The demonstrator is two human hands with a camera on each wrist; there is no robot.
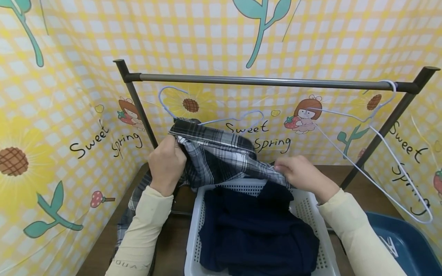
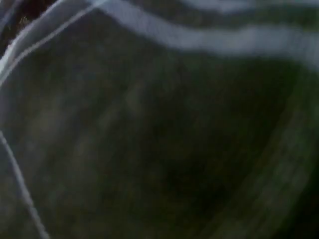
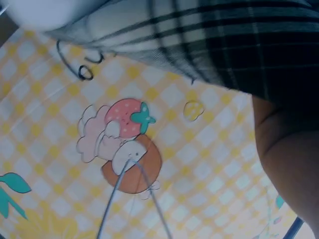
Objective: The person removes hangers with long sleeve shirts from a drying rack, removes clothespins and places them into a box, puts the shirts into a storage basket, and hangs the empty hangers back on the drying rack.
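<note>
A black, grey and white plaid shirt (image 1: 221, 153) hangs bunched between both hands, above the laundry basket. My left hand (image 1: 167, 163) grips its upper left part, and a length of the cloth trails down behind the left forearm. On the right, my right hand (image 1: 300, 174) pinches the shirt's edge between thumb and fingers. A pale blue wire hanger (image 1: 162, 101) shows its hook and one end above the cloth; the rest is hidden. Dark blurred cloth (image 2: 159, 124) fills the left wrist view. In the right wrist view, plaid cloth (image 3: 199, 45) crosses the top beside the right hand (image 3: 291, 159).
A metal rail (image 1: 241, 80) spans the rack at the back. Another wire hanger (image 1: 400, 165) hangs at its right end. Dark navy clothing (image 1: 255, 234) lies in the white basket (image 1: 191, 237). A blue basin (image 1: 407, 237) stands at the lower right.
</note>
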